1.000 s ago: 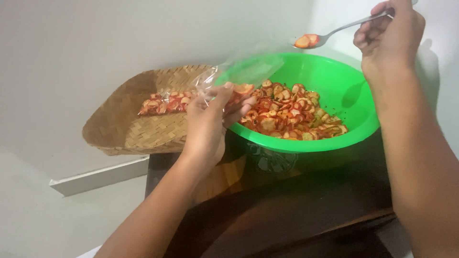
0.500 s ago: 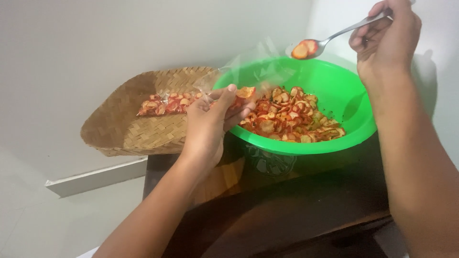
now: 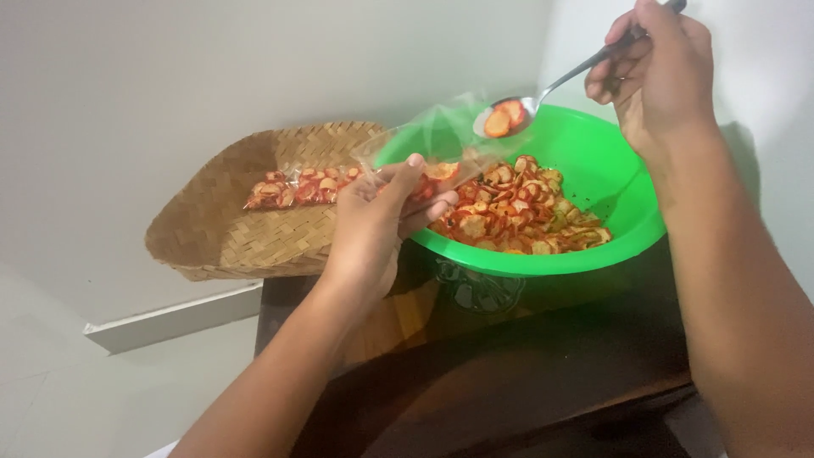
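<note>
Left hand (image 3: 373, 225): I see it clamped on a clear plastic bag (image 3: 424, 148), held open at the bowl's rim.
Right hand (image 3: 661, 72): gripping a metal spoon (image 3: 543, 97) loaded with red chips, at the bag's mouth.
Bowl (image 3: 610, 170): green, full of chips, on the dark tabletop (image 3: 526, 365).
Basket (image 3: 229, 229): woven, beside the bowl, holding a filled packet (image 3: 297, 187).

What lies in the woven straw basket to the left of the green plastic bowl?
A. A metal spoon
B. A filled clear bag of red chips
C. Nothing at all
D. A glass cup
B: a sealed clear bag of red chips rests inside the woven straw basket.
</note>
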